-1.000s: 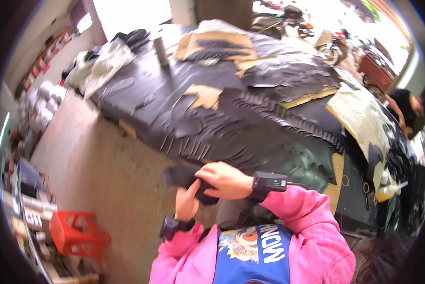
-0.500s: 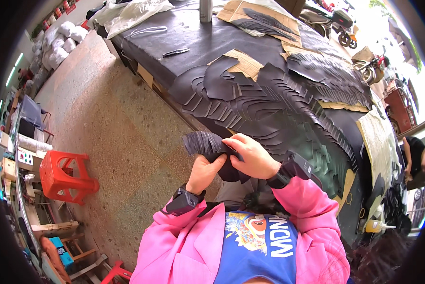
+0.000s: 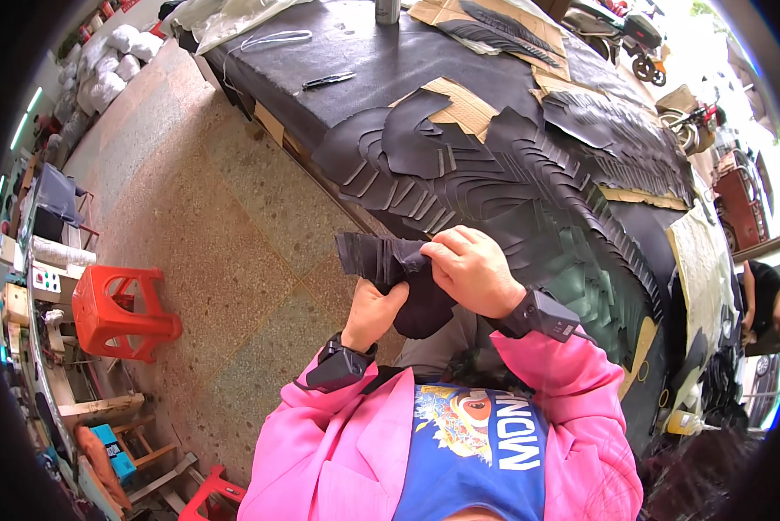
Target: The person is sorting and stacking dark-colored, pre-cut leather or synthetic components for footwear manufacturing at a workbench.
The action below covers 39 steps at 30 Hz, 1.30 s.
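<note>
My left hand (image 3: 374, 311) is closed round a thick stack of thin black leather-like pieces (image 3: 364, 255), its thumb on the near side. The layered edges of the stack fan out toward the left. My right hand (image 3: 470, 269) pinches a piece at the stack's right side between thumb and fingertips. Below the hands a broad dark piece (image 3: 425, 311) hangs down in front of my lap. Just beyond, many similar black cut pieces (image 3: 459, 187) lie in overlapping fanned rows on the black-topped table (image 3: 277, 82).
On the table lie a dark knife-like tool (image 3: 328, 80), a looped white cord (image 3: 275, 38), cardboard sheets (image 3: 459, 106) and a metal can (image 3: 387, 10). A red plastic stool (image 3: 125, 311) stands on the floor at left. Another person's arm (image 3: 749, 295) shows at far right.
My right hand has moved slightly right and turned, drawing at the edge of a piece. The stack now fans more openly at the left, and more of the hanging piece shows.
</note>
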Each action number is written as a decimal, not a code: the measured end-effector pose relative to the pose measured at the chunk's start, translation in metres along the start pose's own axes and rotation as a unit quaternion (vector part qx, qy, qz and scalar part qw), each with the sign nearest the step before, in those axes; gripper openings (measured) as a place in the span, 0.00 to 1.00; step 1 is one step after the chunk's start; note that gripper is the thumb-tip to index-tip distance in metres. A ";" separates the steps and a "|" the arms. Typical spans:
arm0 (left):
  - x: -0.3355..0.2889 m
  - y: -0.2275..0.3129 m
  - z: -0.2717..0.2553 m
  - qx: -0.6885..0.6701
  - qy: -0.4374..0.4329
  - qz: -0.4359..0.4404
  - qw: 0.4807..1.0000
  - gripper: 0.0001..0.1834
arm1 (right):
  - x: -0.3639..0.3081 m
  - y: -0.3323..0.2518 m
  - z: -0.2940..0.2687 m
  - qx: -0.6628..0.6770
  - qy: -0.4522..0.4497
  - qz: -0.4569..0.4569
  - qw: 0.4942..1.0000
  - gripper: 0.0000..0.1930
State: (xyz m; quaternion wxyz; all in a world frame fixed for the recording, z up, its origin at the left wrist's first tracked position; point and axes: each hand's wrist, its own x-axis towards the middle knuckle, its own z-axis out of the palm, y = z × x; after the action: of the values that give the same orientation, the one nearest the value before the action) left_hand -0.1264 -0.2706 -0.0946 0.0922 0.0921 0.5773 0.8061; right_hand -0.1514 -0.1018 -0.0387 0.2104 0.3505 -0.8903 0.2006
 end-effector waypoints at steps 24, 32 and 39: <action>0.007 -0.012 -0.021 0.427 -0.125 0.242 0.862 0.24 | -0.018 0.073 0.003 0.237 -0.074 0.361 0.899 0.13; 0.018 -0.013 -0.018 0.485 -0.144 0.271 0.819 0.19 | -0.017 0.067 0.005 0.258 -0.074 0.375 0.888 0.13; 0.027 -0.016 -0.018 0.494 -0.157 0.284 0.807 0.18 | -0.020 0.069 0.013 0.220 -0.056 0.367 0.902 0.13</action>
State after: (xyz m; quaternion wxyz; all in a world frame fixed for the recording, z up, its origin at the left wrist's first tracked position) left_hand -0.1561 -0.2748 -0.1140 -0.1097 0.4105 0.8229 0.3772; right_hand -0.1898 -0.0510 -0.0747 -0.0106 0.0465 -0.8995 0.4343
